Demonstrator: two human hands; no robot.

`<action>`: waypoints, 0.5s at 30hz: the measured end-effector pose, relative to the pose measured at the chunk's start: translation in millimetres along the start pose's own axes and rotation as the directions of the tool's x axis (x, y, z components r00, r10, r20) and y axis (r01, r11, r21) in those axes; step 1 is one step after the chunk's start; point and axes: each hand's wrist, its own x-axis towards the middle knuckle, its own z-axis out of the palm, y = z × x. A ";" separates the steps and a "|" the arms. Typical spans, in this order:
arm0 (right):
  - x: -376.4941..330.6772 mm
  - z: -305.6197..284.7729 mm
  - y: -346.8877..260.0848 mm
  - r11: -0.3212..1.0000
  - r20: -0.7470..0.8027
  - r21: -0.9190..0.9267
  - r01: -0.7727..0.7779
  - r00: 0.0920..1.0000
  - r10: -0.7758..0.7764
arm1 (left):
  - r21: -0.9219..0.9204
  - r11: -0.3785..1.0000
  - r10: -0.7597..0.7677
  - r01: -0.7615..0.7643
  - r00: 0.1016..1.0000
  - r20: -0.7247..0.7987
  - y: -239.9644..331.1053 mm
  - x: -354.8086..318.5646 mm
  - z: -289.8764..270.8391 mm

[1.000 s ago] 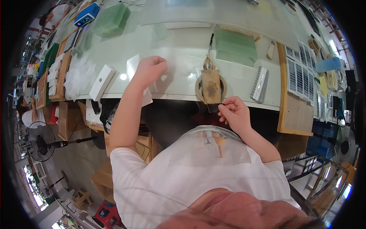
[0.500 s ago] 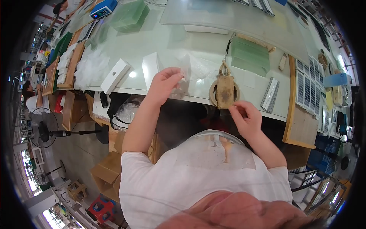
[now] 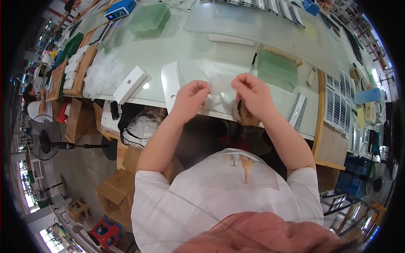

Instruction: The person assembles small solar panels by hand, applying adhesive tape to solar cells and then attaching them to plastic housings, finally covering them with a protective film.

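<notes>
Has thin clear film (image 3: 221, 83) over pale glossy table (image 3: 187, 55), between long white box (image 3: 170, 78) at left and translucent green block (image 3: 276, 69) at right.

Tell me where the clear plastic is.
In the head view, the clear plastic is just right of centre, between the left hand and right hand, over the table.

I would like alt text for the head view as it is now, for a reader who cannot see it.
A person's left hand and right hand pinch what looks like clear film between them, near the front edge of a pale table. White boxes lie to the left; a green block sits beyond the right hand.
</notes>
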 end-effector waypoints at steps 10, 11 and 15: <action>-16.4 -72.1 -32.7 0.835 -0.279 0.405 0.373 0.920 -0.276 | 0.836 0.527 0.475 -0.154 0.869 -0.140 15.2 28.3 -18.9; -20.5 -76.0 -33.0 0.832 -0.190 0.422 0.360 0.932 -0.307 | 0.872 0.386 0.656 -0.300 0.754 -0.031 19.1 25.9 -9.5; -35.3 -69.0 -36.3 0.939 0.181 0.338 0.063 0.975 -0.131 | 0.418 0.600 0.627 -0.682 0.726 0.283 59.1 -5.3 35.0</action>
